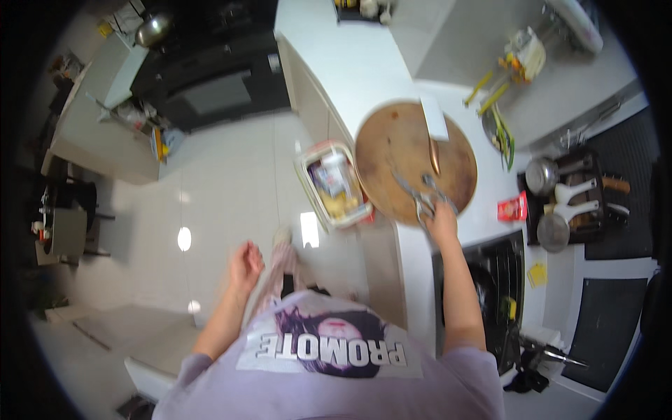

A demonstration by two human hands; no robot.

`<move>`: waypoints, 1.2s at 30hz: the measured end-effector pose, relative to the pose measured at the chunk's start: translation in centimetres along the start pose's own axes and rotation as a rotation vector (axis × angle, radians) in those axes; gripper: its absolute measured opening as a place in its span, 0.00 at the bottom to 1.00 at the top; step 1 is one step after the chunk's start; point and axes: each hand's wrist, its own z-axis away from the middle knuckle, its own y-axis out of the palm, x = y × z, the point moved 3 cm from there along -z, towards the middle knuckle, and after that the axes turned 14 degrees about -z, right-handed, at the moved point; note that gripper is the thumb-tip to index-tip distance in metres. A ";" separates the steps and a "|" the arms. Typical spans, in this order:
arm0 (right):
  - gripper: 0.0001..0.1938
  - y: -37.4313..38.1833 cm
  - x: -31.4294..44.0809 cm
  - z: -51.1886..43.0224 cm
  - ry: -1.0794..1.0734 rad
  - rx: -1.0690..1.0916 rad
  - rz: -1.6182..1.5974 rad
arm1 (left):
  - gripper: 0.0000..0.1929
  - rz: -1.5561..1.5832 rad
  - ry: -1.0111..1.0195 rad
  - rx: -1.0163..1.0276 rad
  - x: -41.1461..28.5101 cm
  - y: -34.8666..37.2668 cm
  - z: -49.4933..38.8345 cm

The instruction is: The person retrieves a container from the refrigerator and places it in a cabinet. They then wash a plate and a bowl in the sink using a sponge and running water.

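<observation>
My right hand (pixel 441 223) grips the handles of grey metal kitchen scissors (pixel 403 181) over a round wooden cutting board (pixel 378 131). Motion blur hides the exact finger placement. On the same board lies a cleaver, its bright blade (pixel 434 119) towards the far edge and its brown handle (pixel 434 157) towards me. My left hand (pixel 247 265) hangs over the floor beside my body, fingers loosely curled and nothing visible in it.
Left of the board, a plastic-lined bin (pixel 336 184) holds packaging and scraps. Green stalks (pixel 504 136) lie on a plate at the board's right. A red packet (pixel 512 208) sits near a dark rack (pixel 577 226) of ladles and strainers. The dark sink (pixel 499 283) is beside my right forearm.
</observation>
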 end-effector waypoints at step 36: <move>0.15 -4.6 30.8 -96.9 0.269 -0.066 0.329 | 0.05 0.343 0.449 -0.121 -49.0 6.6 -41.5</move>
